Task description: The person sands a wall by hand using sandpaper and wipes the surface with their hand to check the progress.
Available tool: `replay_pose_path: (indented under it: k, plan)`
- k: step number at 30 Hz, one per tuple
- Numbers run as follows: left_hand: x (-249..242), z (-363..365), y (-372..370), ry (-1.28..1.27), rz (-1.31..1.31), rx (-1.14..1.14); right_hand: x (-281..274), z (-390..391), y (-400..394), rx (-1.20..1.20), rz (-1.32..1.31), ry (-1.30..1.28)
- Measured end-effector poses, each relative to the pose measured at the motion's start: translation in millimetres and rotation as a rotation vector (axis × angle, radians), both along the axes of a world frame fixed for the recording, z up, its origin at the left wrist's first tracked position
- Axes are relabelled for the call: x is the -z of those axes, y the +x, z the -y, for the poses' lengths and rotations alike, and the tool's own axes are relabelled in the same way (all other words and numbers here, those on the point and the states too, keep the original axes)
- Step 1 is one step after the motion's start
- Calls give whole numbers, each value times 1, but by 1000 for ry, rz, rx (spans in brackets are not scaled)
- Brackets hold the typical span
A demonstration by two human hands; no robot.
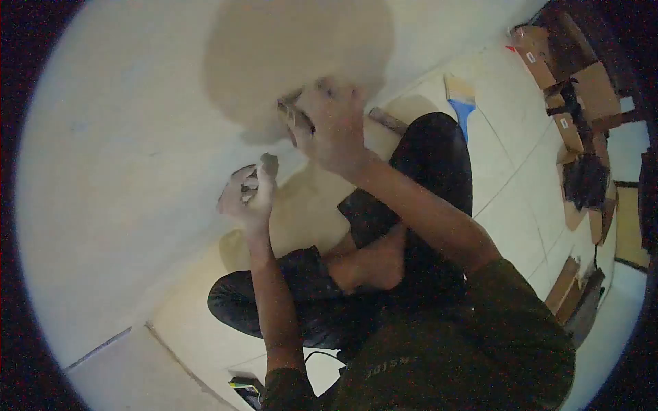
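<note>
My left hand (pixel 248 195), dusted pale, is raised close to the wall. Its fingers curl around a lumpy grey material (pixel 250 186), perhaps putty, and more grey stuff shows at the thumb tip. Higher and to the right, my right hand (pixel 336 130) is closed at the pale wall (pixel 137 137). It grips a small flat piece with a dark edge (pixel 293 109); blur and the fingers hide its kind. A large round shadow falls on the wall above that hand.
I sit cross-legged on the tiled floor (pixel 510 178). Past my right knee lie a blue-handled paintbrush (pixel 462 106) and a greyish bar (pixel 388 120). Open cardboard boxes (pixel 595 92) line the far right. A small dark box (pixel 245 389) lies at bottom left, near a black cable (pixel 321 353).
</note>
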State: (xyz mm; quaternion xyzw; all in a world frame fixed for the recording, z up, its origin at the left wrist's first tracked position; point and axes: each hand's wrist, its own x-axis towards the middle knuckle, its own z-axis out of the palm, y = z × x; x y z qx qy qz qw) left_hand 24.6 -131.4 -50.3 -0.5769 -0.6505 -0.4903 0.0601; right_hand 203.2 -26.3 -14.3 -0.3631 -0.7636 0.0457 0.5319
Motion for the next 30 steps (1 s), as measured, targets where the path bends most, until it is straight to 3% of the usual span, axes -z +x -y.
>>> replay_pose_path:
  k: [2,5,8,11,14,17,23,26,30]
  plan:
    - [3,-2,1,17,-8,-7,-17,-14,-3,-2,-116,51]
    - [0,-8,-3,33,-48,17,14,-2,-4,42,62,-136]
    - [9,-8,-6,-10,-47,11,14,-3,-11,69,-65,-11]
    - [4,-8,-1,-20,-68,20,-2,-9,-6,-26,-37,-77]
    - [-4,-14,-3,8,-34,38,26,-8,-7,-6,-36,-61]
    - [-4,-3,1,-41,27,9,-15,-8,-10,80,-95,23]
    - [-10,-8,-4,1,-31,14,18,2,-6,16,50,-104]
    - [-4,-2,-4,-9,-32,-1,-29,-2,-11,27,5,-44]
    - [-11,-3,-7,-14,-92,5,5,-1,-9,21,21,-144]
